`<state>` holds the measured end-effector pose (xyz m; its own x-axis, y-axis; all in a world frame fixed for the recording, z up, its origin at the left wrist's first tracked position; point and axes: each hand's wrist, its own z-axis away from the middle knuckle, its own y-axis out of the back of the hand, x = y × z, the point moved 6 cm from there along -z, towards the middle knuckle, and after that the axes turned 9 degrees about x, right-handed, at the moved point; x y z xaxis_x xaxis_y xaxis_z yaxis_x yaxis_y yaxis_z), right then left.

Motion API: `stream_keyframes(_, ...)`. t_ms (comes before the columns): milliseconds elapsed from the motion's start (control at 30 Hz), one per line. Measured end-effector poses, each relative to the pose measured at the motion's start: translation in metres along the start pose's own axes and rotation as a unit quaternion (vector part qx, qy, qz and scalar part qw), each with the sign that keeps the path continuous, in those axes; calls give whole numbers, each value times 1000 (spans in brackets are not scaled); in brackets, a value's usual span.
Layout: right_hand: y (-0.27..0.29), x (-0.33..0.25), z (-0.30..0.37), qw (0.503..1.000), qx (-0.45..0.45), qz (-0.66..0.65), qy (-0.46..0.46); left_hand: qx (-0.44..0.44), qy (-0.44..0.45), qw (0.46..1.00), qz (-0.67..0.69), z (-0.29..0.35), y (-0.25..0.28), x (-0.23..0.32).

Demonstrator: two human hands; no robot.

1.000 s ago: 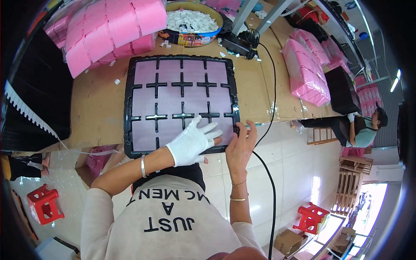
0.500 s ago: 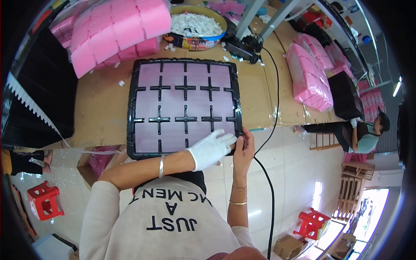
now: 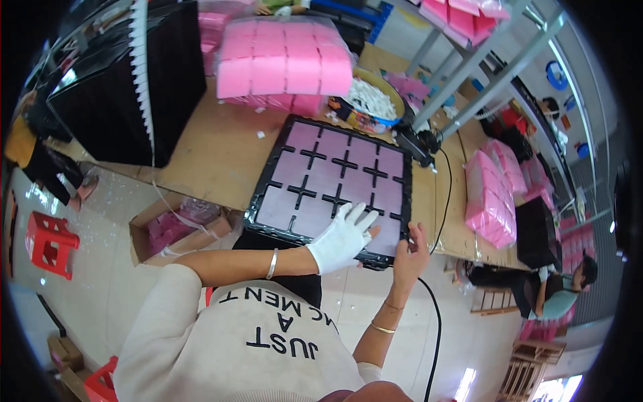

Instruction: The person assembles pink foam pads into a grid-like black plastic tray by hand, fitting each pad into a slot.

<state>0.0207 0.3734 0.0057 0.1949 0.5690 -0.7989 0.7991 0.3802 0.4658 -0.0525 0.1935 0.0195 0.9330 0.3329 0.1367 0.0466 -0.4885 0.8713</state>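
Note:
A black plastic tray [image 3: 251,218] lies tilted on the cardboard-covered table, its near edge overhanging. Pale pink foam sheets [image 3: 295,211] fill it, divided by black cross-shaped ribs. My left hand [image 3: 340,240], in a white glove with one bare fingertip, rests spread over the tray's near right part. Bare, with a bangle at the wrist, my right hand [image 3: 410,254] is at the near right corner, thumb and bent fingers around the rim. My right palm's underside is hidden.
Wrapped pink foam stacks [image 3: 284,57] and a round tub of white bits [image 3: 372,100] stand behind the tray. Black stacked trays [image 3: 144,87] are at left. A black cable [image 3: 439,321] hangs at right. Below the table is an open carton [image 3: 144,234]; a co-worker [image 3: 562,295] sits far right.
The view has swung, so the tray now appears turned and further right. My left hand's fingers have spread wider over the foam; my right hand stays at the same corner.

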Motion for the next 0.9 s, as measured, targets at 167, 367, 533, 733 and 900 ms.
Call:
stream_keyframes(167,-1,-106,-1,855,-27,-517,29,181,-34,976,113,-4,81,-30)
stream_keyframes(367,-67,-92,16,953,-90,-227,180,490,323,803,-104,101,303,-98)
stream_keyframes(533,-131,-108,45,938,-187,-245,161,805,217,521,186,315,420,-160)
stream_keyframes(733,-160,-187,42,901,-237,-279,234,885,194,372,200,421,475,-240)
stream_keyframes(900,-192,-220,30,881,-253,-294,273,541,480,484,-493,470,540,-340)
